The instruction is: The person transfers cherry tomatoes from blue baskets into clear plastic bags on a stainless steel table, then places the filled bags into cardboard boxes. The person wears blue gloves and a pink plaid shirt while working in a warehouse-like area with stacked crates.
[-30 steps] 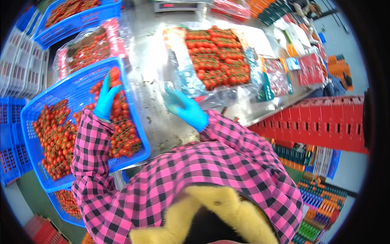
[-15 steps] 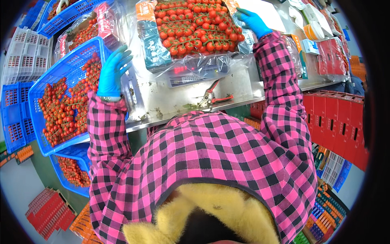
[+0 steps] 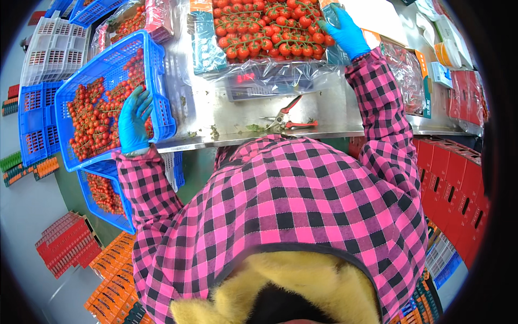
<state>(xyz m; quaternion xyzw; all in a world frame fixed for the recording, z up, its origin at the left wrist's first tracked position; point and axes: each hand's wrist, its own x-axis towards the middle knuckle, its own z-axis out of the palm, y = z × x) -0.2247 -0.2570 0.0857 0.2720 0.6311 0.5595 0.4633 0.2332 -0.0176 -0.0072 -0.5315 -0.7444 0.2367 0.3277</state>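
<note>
My left hand [image 3: 134,120], in a blue glove, is open with loosely bent fingers over the right part of a blue crate [image 3: 70,151] of cherry tomatoes on the vine [image 3: 89,116]. My right hand [image 3: 348,33], also gloved, has its fingers apart at the right edge of a plastic-lined box [image 3: 202,46] packed with rows of vine tomatoes [image 3: 270,29]. The box sits on a scale [image 3: 264,94] with a red display. Below it, red-handled pruning shears [image 3: 294,124] lie on the steel table [image 3: 221,119], among bits of stem.
More crates stand left [image 3: 38,124] and below [image 3: 105,213]. A bagged box [image 3: 156,19] is at upper left. A white board [image 3: 377,21], packaging [image 3: 404,81] and an orange container [image 3: 448,51] are on the right. Red cartons [image 3: 448,189] stand beside the table; orange cartons [image 3: 108,270] lie lower left.
Since the first frame, my left hand has left the crate's back corner and come nearer me. My right hand has moved up and right to the box edge. The view has shifted, revealing the shears.
</note>
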